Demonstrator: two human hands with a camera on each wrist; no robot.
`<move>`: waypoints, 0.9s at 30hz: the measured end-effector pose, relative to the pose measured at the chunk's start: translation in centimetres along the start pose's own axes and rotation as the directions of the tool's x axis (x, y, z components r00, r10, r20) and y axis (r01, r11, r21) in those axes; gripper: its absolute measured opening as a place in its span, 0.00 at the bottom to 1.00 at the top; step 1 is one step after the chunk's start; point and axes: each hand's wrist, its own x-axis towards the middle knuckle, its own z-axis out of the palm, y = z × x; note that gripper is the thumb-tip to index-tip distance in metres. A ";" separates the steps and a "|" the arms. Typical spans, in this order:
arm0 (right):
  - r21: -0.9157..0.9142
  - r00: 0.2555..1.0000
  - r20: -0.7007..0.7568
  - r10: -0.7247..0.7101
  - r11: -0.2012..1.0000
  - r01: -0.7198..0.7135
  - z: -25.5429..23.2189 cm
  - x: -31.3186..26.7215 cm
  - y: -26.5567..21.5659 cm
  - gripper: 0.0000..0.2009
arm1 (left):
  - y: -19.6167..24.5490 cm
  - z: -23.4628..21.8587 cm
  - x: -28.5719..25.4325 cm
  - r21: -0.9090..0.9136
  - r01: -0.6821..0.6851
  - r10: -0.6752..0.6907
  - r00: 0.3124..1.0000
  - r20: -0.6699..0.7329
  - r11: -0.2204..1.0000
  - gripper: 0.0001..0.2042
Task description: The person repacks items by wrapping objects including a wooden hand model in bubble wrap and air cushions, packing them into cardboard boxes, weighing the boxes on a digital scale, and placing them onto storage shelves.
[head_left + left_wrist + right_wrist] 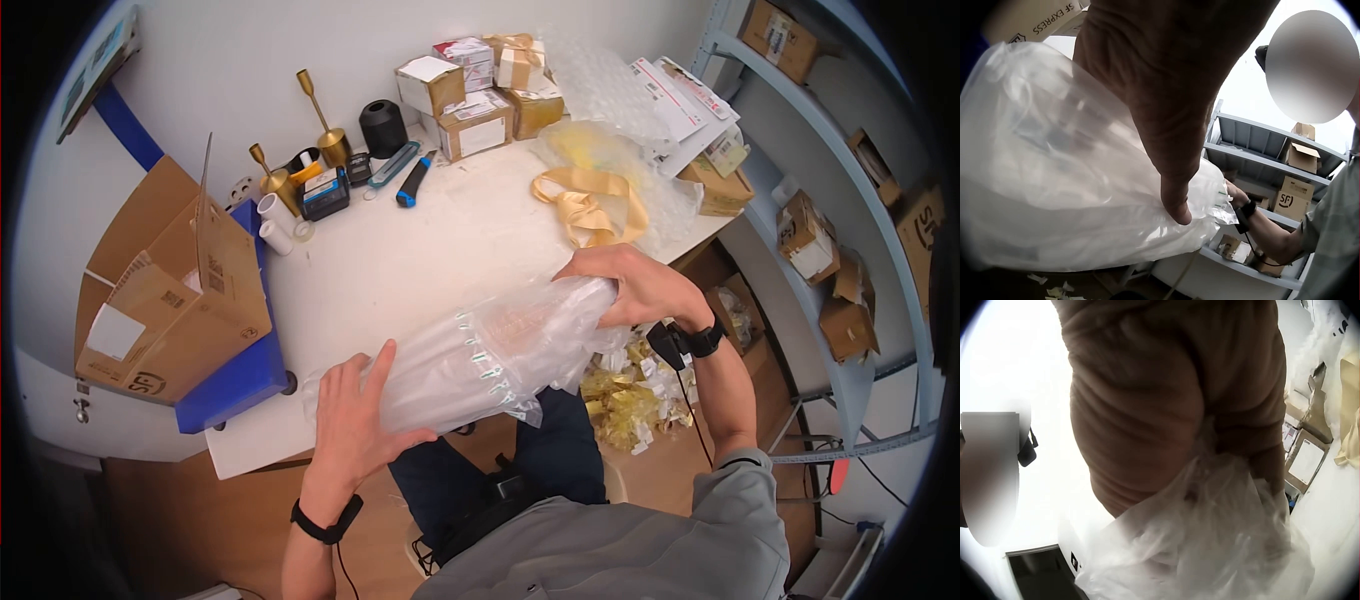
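Observation:
A long, bulging bag of milky clear plastic [440, 375] lies across the front of the white table [430, 235]. Pale green marks run in a row across it, and what it contains is blurred by the film. At its right end my right hand [640, 285] grips the gathered plastic; the right wrist view shows crumpled film [1204, 531] under the curled fingers. My left hand [355, 420] rests against the left end, fingers extended and thumb spread. Seen from the left wrist, that thumb [1177, 194] lies straight along the bag's side.
An open carton [180, 300] stands on a blue platform at left. Brass candlesticks [325, 130], a blue-black cutter [414, 180] and small boxes [470, 125] line the back. Gold ribbon [600, 205] and bubble wrap lie at right, beside grey shelves [800, 150]. Gold scraps [635, 400] sit below the table edge.

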 end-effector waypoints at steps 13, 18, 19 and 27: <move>0.809 0.785 -0.348 0.513 0.588 -0.026 -1.1 -7.5 7.7 0.28 | -0.8 -0.6 -5.8 0.173 0.307 -0.295 0.951 -0.092 0.936 0.58; 0.786 0.691 -0.352 0.631 0.601 -0.148 3.6 -2.2 6.0 0.23 | 0.9 -1.5 -8.4 0.128 0.431 -0.411 0.898 -0.155 0.893 0.58; 0.673 0.719 -0.394 0.573 0.712 -0.199 5.2 -1.1 6.3 0.23 | 1.1 -1.7 -9.0 0.109 0.468 -0.449 0.879 -0.161 0.877 0.58; 0.015 0.867 -0.489 0.099 0.994 -0.105 15.3 8.3 3.2 0.24 | 3.7 -2.3 -12.9 -0.231 0.593 -0.632 0.755 -0.172 0.771 0.39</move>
